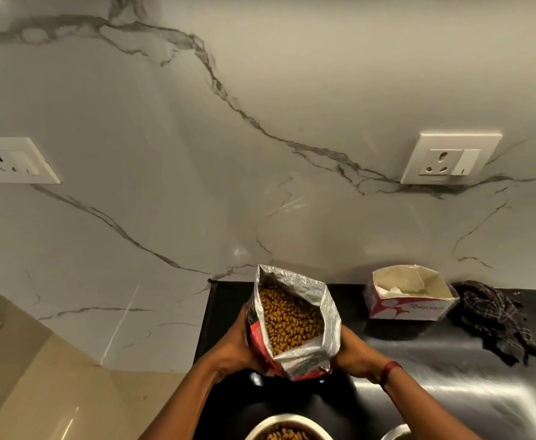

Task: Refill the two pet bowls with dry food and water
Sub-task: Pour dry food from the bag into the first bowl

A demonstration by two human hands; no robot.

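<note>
Backdrop: marble-veined wall (pixel 196 154) with two white sockets, one to the far left (pixel 9 160) and one up and to the right (pixel 450 158) of the food bag.
Table: black glossy table (pixel 419 360) against that wall; the food bag is held above its left part.
Food bag: red outside, silver foil inside (pixel 295 322), mouth spread open and upright or slightly tipped back, showing a deep fill of small golden-brown kibble.
Hands: left hand (pixel 238 341) wraps the bag's left side, right hand (pixel 352 350) cups its right side; both are closed around the bag, sharing its weight.
Food bowl: metal bowl (pixel 288 431) directly below the bag, at the bottom edge of view; kibble is visible inside, though only part of the bowl shows, so its level cannot be judged.
Second bowl: a metal rim (pixel 396 431) just right of the food bowl, mostly cut off; whether it holds water cannot be told.
Progress: dry food looks at least partly served; the water step appears left to do.
Other things: an open red and white carton (pixel 409 304) right of the bag, and a dark checked cloth (pixel 495 322) beyond it.
</note>
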